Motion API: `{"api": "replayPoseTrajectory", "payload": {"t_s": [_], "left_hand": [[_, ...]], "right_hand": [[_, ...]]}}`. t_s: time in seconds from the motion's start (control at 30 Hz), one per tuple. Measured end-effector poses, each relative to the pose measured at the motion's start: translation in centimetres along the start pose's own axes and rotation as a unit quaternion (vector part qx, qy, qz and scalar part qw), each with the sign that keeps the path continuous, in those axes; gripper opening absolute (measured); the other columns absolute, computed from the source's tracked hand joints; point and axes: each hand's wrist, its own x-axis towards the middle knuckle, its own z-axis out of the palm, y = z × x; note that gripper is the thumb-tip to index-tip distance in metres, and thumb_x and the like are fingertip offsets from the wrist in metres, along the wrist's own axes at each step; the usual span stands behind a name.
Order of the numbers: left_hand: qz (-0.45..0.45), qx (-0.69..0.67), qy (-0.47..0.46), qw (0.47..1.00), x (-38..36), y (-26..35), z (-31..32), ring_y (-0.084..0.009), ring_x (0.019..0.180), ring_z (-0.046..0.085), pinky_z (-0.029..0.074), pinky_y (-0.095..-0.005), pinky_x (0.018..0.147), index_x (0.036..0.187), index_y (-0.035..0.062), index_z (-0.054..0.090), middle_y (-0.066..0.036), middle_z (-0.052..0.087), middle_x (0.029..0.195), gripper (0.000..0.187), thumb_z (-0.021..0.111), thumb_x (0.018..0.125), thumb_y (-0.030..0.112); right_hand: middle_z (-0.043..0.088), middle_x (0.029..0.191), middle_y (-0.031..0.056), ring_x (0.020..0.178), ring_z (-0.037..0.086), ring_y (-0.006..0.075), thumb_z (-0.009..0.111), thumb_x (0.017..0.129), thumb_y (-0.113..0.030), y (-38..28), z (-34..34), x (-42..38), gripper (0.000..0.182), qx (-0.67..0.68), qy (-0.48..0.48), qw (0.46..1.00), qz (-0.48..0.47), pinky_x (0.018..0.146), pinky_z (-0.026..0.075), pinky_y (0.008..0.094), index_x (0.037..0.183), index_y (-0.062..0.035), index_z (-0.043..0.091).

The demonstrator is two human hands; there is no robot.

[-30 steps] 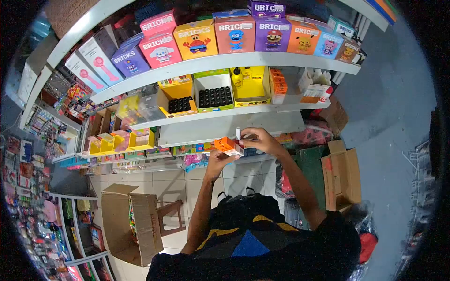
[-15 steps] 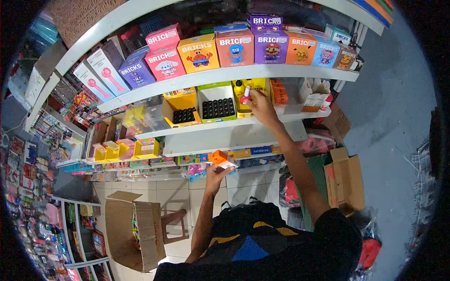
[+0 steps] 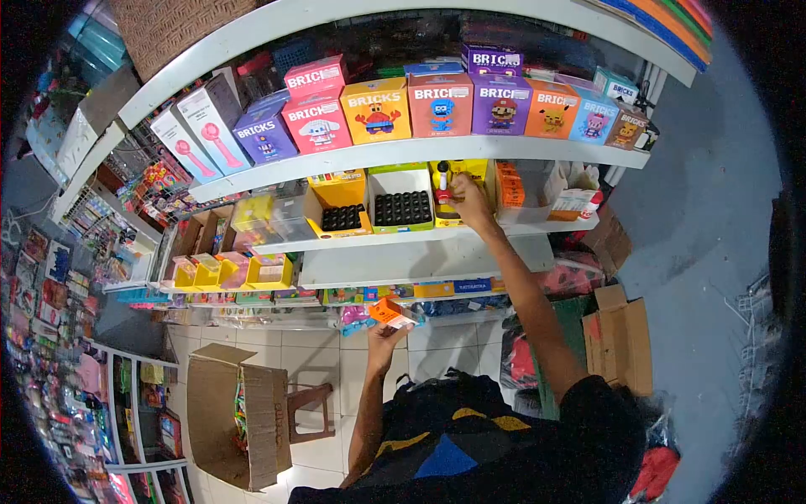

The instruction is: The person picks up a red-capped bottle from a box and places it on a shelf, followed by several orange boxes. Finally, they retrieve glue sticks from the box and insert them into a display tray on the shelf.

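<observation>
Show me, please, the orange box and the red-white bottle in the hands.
Orange box (image 3: 387, 312), head view: on its orange side.
Red-white bottle (image 3: 442, 196), head view: on its red part.

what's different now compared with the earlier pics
The right hand has moved up and forward, away from the orange box, to the yellow display box, taking a small white-capped bottle along; its fingers are still on the bottle. The left hand still holds the orange box, and the brick boxes stay put.
</observation>
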Motion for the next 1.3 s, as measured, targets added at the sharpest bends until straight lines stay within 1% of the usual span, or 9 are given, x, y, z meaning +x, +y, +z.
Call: {"api": "replayPoseTrajectory", "payload": {"t_s": [0.27,0.53,0.63,0.73,0.87,1.0,1.07,1.17,1.3], "left_hand": [[-0.026,0.045,-0.019,0.998,0.2,0.8,0.2,-0.0053,0.078,0.057,0.044,-0.0227,0.070,0.093,0.0032,0.067,0.003,0.064,0.087,0.016,0.072,0.078,0.001],[-0.030,0.053,-0.023,0.998,-0.3,2.6,1.0,-0.0095,0.086,0.060,0.047,-0.0258,0.077,0.098,0.0020,0.066,0.000,0.065,0.093,0.020,0.071,0.078,0.002],[-0.013,0.001,0.010,1.000,-0.1,2.0,1.6,-0.0045,0.066,0.051,0.039,-0.0209,0.060,0.091,0.0048,0.066,0.005,0.060,0.077,0.018,0.076,0.075,0.009],[-0.044,0.054,-0.031,0.997,0.5,1.6,0.5,-0.0120,0.091,0.060,0.048,-0.0288,0.084,0.102,0.0011,0.065,-0.003,0.065,0.098,0.024,0.070,0.079,0.001],[-0.037,0.062,-0.044,0.996,1.1,2.9,1.3,-0.0119,0.090,0.060,0.047,-0.0279,0.083,0.105,0.0011,0.064,-0.003,0.065,0.098,0.026,0.070,0.080,0.002],[0.001,0.017,-0.103,0.994,2.1,3.1,2.3,-0.0115,0.093,0.060,0.048,-0.0284,0.084,0.109,0.0000,0.062,-0.003,0.065,0.100,0.029,0.068,0.081,0.001],[-0.002,0.048,-0.139,0.989,2.4,2.9,2.6,-0.0135,0.096,0.059,0.049,-0.0294,0.087,0.110,-0.0004,0.061,-0.005,0.063,0.104,0.030,0.067,0.081,-0.003],[0.036,0.106,-0.224,0.968,3.0,2.0,3.8,-0.0163,0.101,0.059,0.049,-0.0314,0.092,0.111,0.0002,0.060,-0.008,0.058,0.111,0.034,0.067,0.079,-0.006],[0.072,0.083,-0.228,0.967,3.0,0.7,5.9,-0.0170,0.098,0.060,0.051,-0.0312,0.089,0.120,0.0031,0.054,-0.007,0.056,0.111,0.047,0.071,0.076,-0.005]], "right_hand": [[0.061,0.073,0.0112,0.070,0.063,0.0235,0.071,0.071,0.002,1.2,1.0,0.1,0.028,-0.054,0.020,0.996,-0.068,0.063,0.048,0.0358,0.092,-0.0027,0.054],[0.064,0.082,0.0150,0.077,0.065,0.0284,0.070,0.073,0.000,0.1,0.7,0.1,0.030,-0.014,-0.015,1.000,-0.006,0.068,0.050,0.0366,0.096,-0.0023,0.052],[0.063,0.088,0.0144,0.083,0.064,0.0277,0.071,0.073,-0.002,0.2,0.6,-0.1,0.034,-0.054,0.000,0.998,-0.025,0.073,0.050,0.0369,0.100,-0.0030,0.051],[0.060,0.096,0.0142,0.088,0.063,0.0267,0.072,0.073,-0.004,0.0,0.4,-0.5,0.036,-0.123,0.071,0.984,-0.104,0.075,0.050,0.0365,0.103,-0.0035,0.051],[0.059,0.099,0.0153,0.094,0.058,0.0330,0.072,0.074,-0.008,-5.3,-1.5,-3.7,0.035,-0.075,0.091,0.989,-0.090,0.079,0.047,0.0393,0.104,-0.0052,0.054],[0.060,0.103,0.0146,0.096,0.059,0.0273,0.072,0.076,-0.013,-8.8,-2.6,-9.2,0.038,0.143,-0.126,0.982,0.002,0.084,0.048,0.0338,0.110,-0.0054,0.056],[0.061,0.108,0.0105,0.097,0.061,0.0221,0.066,0.084,-0.015,-10.3,-3.8,-11.7,0.038,0.126,-0.216,0.965,-0.082,0.085,0.050,0.0382,0.118,-0.0049,0.054],[0.062,0.109,0.0122,0.101,0.060,0.0232,0.064,0.085,-0.018,-9.7,-5.9,-13.8,0.036,0.097,-0.361,0.924,-0.078,0.087,0.048,0.0374,0.118,-0.0052,0.056],[0.061,0.114,0.0139,0.104,0.059,0.0240,0.063,0.084,-0.020,-10.4,-9.6,-14.2,0.035,-0.064,-0.347,0.931,-0.095,0.087,0.048,0.0349,0.115,-0.0037,0.058]]}}
